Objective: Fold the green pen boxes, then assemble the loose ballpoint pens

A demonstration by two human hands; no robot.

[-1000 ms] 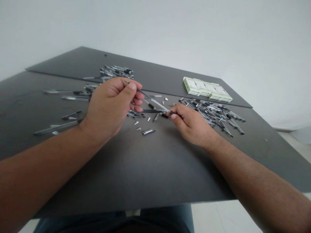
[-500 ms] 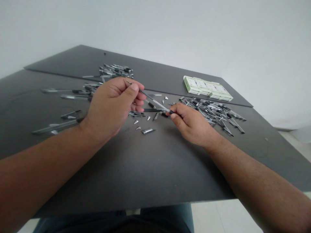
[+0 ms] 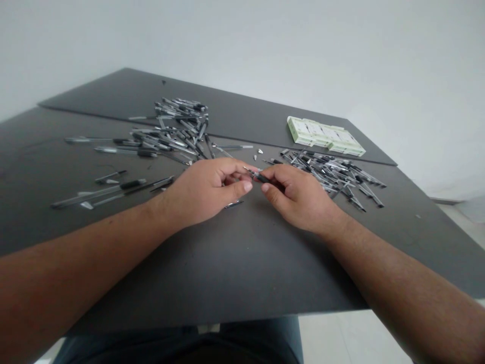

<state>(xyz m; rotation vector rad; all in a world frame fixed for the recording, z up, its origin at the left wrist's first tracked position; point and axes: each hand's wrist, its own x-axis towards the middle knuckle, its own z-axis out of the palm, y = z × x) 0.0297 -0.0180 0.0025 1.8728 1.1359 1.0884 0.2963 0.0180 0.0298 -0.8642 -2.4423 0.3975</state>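
My right hand (image 3: 299,194) pinches a pen barrel (image 3: 262,177) by its dark grip, and a thin metal refill tip sticks out of it toward the left. My left hand (image 3: 212,187) is at that tip, thumb and forefinger curled close around it; whether the fingers press on it is hard to tell. Small silver cone tips (image 3: 260,151) lie just beyond the hands. A clear pen piece (image 3: 234,204) shows partly beneath my left thumb.
Pen parts (image 3: 182,108) are heaped at the back left, with more pens (image 3: 113,192) at the left. Another pile of barrels (image 3: 333,174) lies right of my right hand. Green-white boxes (image 3: 326,136) rest behind it on the grey table (image 3: 235,283).
My left hand has come down and right to the pen in my right hand. The long refill that stretched between the hands now shows only its tip at the barrel.
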